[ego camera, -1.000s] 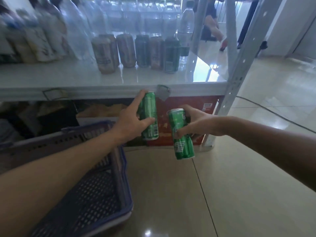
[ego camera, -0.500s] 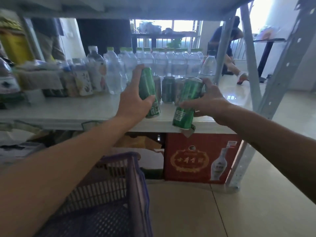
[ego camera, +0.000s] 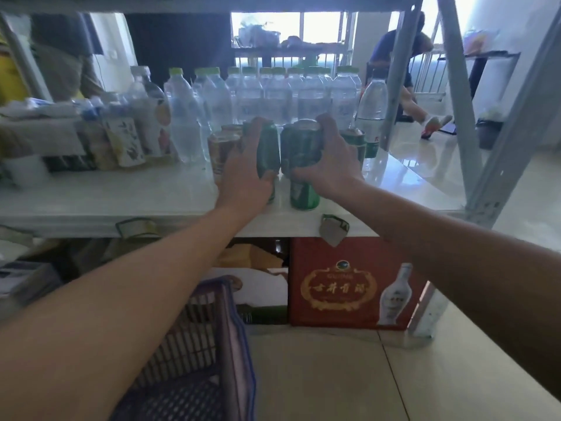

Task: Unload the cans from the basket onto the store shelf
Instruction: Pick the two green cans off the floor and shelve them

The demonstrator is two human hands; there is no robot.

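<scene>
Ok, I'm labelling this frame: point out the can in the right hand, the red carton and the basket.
can in the right hand [ego camera: 304,194], head view, lower green body.
red carton [ego camera: 337,287], head view, front face.
basket [ego camera: 239,335], head view, blue rim.

Little can be read here. The red carton [ego camera: 349,281] under the shelf [ego camera: 121,205], toward its right end, bears a row of gold Chinese characters inside an ornate gold frame, beside a picture of a white bottle; the characters are too soft to spell out. Label print on the green cans [ego camera: 300,165] and on the bottles [ego camera: 182,123] is blurred beyond reading.
</scene>
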